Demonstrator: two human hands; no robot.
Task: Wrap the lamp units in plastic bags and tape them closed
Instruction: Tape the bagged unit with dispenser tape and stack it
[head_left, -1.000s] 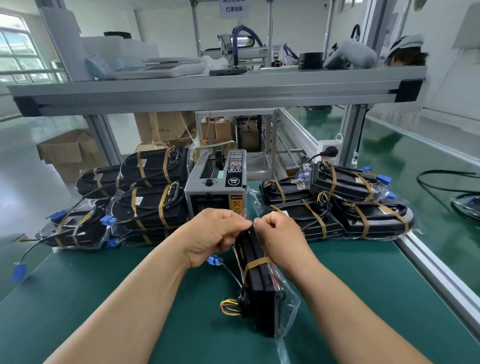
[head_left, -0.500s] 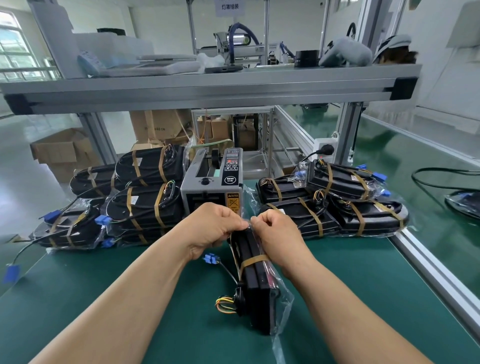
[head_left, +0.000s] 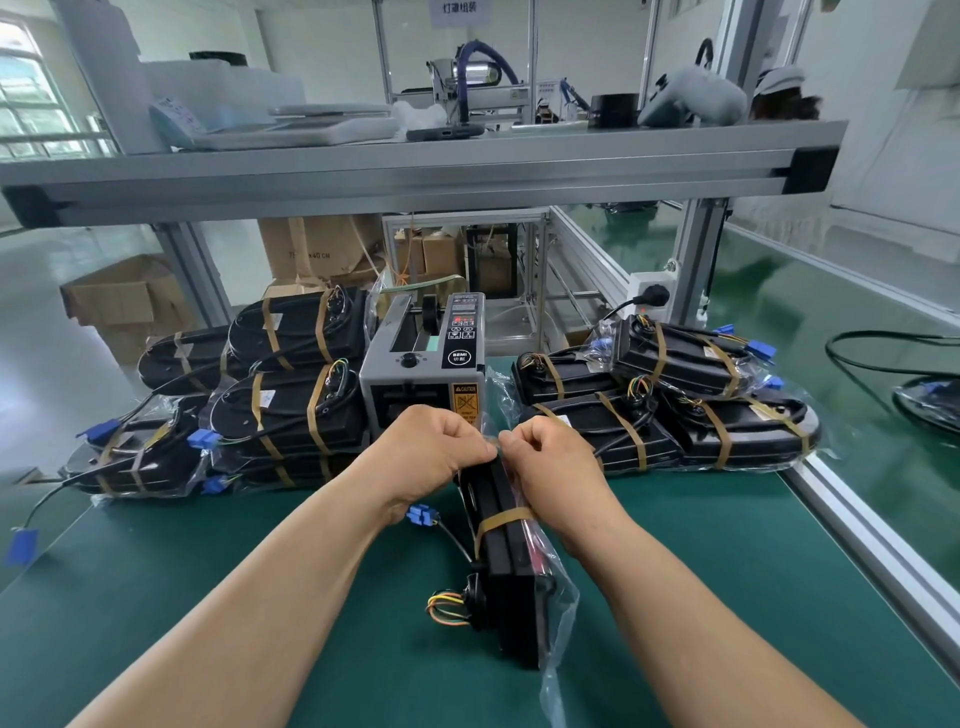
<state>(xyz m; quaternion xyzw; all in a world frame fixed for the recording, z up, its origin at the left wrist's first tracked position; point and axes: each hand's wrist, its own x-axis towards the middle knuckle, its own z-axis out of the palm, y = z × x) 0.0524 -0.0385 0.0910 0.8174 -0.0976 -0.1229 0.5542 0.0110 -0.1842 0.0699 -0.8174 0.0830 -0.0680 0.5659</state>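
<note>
— black lamp unit (head_left: 511, 571): where is it placed, and how is it aligned?

— it is stood on edge on the green mat (head_left: 208, 597), with its long axis run from 12 to 6 o'clock. one brown tape band (head_left: 501, 517) is already wrapped round the middle. the clear plastic bag (head_left: 558, 613) is drawn over it, and slack is left trailing at 5 o'clock.

— how are the hands set?

— both are met at the far, 12 o'clock end. the bag's mouth is pinched between curled fingers of the left hand (head_left: 431, 457) and right hand (head_left: 556, 467), knuckles almost touching. the right wrist is laid along the unit's flank; the left is kept just beside it at 9 o'clock, above a blue connector (head_left: 422, 516).

— what is the coming move judged to turn on?

— the tape dispenser (head_left: 423, 374), found straight beyond at 12 o'clock. its slot is judged nearer the left hand.

— what could be struck?

— wrapped stacks are piled at 10 o'clock (head_left: 291, 410) and 2 o'clock (head_left: 665, 410), near the dispenser. the coloured wires (head_left: 447, 608) at 7 o'clock might be snagged.
</note>
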